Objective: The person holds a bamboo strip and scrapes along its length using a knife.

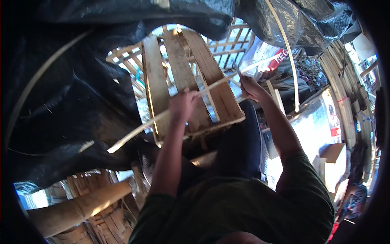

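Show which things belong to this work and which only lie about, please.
In the work, probably: pale strip in left hand; apparent blade in right hand; slatted wooden platform beneath.
Just lying about: printed sack; cardboard box; thick bamboo piece.

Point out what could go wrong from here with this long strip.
The narrow tool at the right hand, possibly a blade, might slip along the pale strip.
The strip's lower end juts out beside the black sheet and could snag it.
The slatted wooden frame has gaps that might catch the strip.
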Motion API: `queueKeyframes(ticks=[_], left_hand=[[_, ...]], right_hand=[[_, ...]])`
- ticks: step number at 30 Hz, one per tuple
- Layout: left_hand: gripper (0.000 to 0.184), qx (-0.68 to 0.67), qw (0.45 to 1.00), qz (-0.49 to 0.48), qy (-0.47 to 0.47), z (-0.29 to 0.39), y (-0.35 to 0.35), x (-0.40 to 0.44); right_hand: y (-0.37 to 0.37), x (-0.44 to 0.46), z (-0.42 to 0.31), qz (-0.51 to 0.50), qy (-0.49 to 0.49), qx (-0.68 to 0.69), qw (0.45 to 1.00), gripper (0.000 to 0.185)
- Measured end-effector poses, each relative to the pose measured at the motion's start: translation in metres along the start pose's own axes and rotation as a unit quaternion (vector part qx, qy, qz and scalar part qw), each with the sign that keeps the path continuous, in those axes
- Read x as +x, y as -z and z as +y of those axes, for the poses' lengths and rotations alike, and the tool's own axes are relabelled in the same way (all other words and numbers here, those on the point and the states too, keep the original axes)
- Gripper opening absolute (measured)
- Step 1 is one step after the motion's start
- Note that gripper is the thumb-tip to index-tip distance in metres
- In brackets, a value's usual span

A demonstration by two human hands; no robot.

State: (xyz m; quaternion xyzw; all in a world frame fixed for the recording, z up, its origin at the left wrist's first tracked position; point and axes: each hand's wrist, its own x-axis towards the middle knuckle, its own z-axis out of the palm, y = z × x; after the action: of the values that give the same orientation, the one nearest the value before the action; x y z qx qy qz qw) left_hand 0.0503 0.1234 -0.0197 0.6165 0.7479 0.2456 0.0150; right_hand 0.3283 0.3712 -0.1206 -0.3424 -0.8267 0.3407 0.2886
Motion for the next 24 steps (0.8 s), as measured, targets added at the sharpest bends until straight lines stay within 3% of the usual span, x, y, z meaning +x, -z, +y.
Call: queueKeyframes(ticks=[1,2,3,5,7,8,9,11,12,13,15,16,17,19,21,23,24], left_hand=[[0.019,0.013,1.0,0.01,-0.011,0.001,0.004,0.003],[0.021,0.011,1.0,0.003,-0.011,0.003,0.007,0.001],[0.023,0.006,1.0,-0.002,-0.008,0.004,0.008,0.001],[0.023,0.016,1.0,0.008,-0.014,0.0,0.002,0.002],[0.024,0.023,0.999,0.012,-0.022,0.0,-0.001,0.002],[0.024,0.029,0.999,0.008,-0.017,0.002,0.001,0.002],[0.024,0.034,0.999,0.002,-0.011,0.003,0.002,0.004],[0.024,0.042,0.999,-0.018,0.001,0.006,0.004,0.006],[0.024,0.046,0.999,-0.021,0.002,0.007,0.005,0.008],[0.024,0.051,0.998,-0.03,0.003,0.006,0.004,0.006],[0.024,0.045,0.999,-0.023,0.009,0.005,0.001,0.005],[0.025,0.029,0.999,-0.004,0.013,0.005,0.0,0.006],[0.025,0.031,0.999,-0.014,0.014,0.006,0.0,0.005],[0.023,0.029,1.0,0.007,0.005,0.008,0.0,0.006],[0.022,0.035,0.999,0.008,0.001,0.009,-0.003,0.008],[0.023,0.068,0.998,-0.011,0.003,0.011,-0.001,0.008],[0.023,0.066,0.998,0.006,-0.005,0.009,-0.003,0.008]], right_hand=[[0.02,-0.003,-0.07,-0.111,-0.3,0.104,0.942,0.029],[0.029,-0.001,-0.089,0.014,-0.281,-0.001,0.96,0.026],[0.042,0.008,-0.071,0.14,-0.352,0.139,0.915,0.024],[0.026,0.012,0.0,0.282,-0.304,-0.134,0.9,0.025],[-0.013,-0.005,-0.059,-0.009,-0.255,-0.059,0.965,0.029],[-0.003,-0.009,-0.072,-0.135,-0.331,0.185,0.915,0.03],[0.015,-0.006,-0.099,-0.063,-0.305,0.0,0.95,0.029],[0.032,0.007,-0.05,0.176,-0.347,0.046,0.92,0.031],[0.023,0.005,-0.029,0.237,-0.253,-0.121,0.93,0.033],[0.004,-0.003,-0.049,0.096,-0.147,-0.257,0.95,0.038],[-0.026,-0.012,-0.058,0.112,-0.172,-0.085,0.975,0.036],[0.001,-0.008,-0.07,0.037,-0.189,-0.108,0.975,0.036],[0.01,0.005,-0.015,-0.024,-0.158,-0.217,0.963,0.037],[0.021,0.0,-0.024,0.147,-0.221,-0.198,0.944,0.039],[-0.012,-0.008,-0.035,0.265,-0.115,-0.181,0.94,0.039],[0.045,-0.002,-0.081,0.062,-0.327,-0.009,0.943,0.04],[0.055,0.004,-0.071,0.061,-0.43,0.065,0.898,0.04]])
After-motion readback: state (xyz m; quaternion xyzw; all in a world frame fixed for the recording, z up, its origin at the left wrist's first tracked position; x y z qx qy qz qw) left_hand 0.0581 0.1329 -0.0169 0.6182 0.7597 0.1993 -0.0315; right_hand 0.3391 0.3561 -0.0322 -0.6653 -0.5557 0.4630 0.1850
